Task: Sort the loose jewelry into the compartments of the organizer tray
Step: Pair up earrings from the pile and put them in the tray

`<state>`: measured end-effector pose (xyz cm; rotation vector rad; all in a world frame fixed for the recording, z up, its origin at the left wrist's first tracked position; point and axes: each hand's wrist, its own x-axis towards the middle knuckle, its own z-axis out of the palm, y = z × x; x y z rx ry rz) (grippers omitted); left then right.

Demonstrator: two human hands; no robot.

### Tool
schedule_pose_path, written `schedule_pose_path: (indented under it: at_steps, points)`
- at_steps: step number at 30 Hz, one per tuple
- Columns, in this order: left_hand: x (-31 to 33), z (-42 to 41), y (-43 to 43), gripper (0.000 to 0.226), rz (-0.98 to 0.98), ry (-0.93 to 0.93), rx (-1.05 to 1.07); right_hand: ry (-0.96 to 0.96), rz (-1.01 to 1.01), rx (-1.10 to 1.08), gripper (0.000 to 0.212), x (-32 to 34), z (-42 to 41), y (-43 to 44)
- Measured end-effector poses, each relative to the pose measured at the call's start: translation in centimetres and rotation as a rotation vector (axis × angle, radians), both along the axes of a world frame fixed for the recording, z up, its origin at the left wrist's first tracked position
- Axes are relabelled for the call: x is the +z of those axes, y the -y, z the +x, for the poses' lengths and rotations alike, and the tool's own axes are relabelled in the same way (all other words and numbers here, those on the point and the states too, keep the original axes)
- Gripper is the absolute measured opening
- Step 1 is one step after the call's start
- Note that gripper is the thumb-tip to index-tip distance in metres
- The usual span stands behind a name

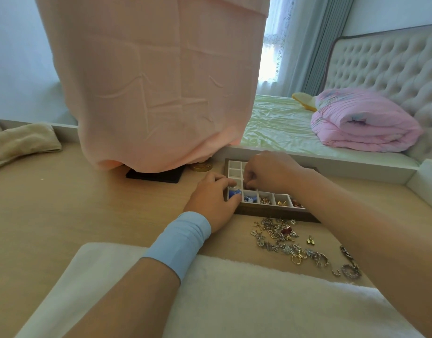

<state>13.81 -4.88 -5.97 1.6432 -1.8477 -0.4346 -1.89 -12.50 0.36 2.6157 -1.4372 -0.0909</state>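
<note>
L hand (pixel 211 198) gripped tray (pixel 271 212) at its left edge: fingers curled over the rim, thumb by the blue pieces (pixel 234 193) in the near-left cell. R hand (pixel 271 169) was over the tray's mid row, fingertips bunched and pointing down into a cell. Can't tell if it pinched anything, too small.

Near row had contents: blue, more blue, gold beads (pixel 265 200), a gold piece, red at far right. Far-left cells looked bare white.

Loose pile (pixel 283 236) lay on desk (pixel 88 203) just near of the tray, spread left-right, trailing off to near-right.

Key relation: pile sat on the near side of R hand, straight back toward the body, alongside the R forearm. L hand was left of it and busy w/ the tray. So R was the closer pick hand, imo. Pieces looked tangled, so there's a risk of dragging out >1.
</note>
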Motion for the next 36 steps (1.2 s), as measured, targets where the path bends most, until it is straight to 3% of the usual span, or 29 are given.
schedule_pose_path:
  at_steps: [18, 23, 29, 36]
  points:
    - [0.0, -0.1, -0.1, 0.040, -0.012, 0.036, 0.000, 0.056, 0.258, -0.031, 0.020, 0.3, -0.2, 0.1]
    - [0.4, -0.5, -0.5, 0.034, -0.138, 0.122, -0.015, 0.236, 0.174, -0.034, 0.004, 2.1, -2.5, -0.9]
    - [1.6, -2.6, -2.3, 0.016, -0.310, 0.167, -0.175, 0.294, 0.186, -0.007, 0.009, 3.1, -5.9, -5.3]
    - [1.5, -4.7, -4.1, 0.015, -0.148, 0.295, -0.332, 0.226, 0.358, -0.010, 0.020, 1.1, -8.5, -8.6]
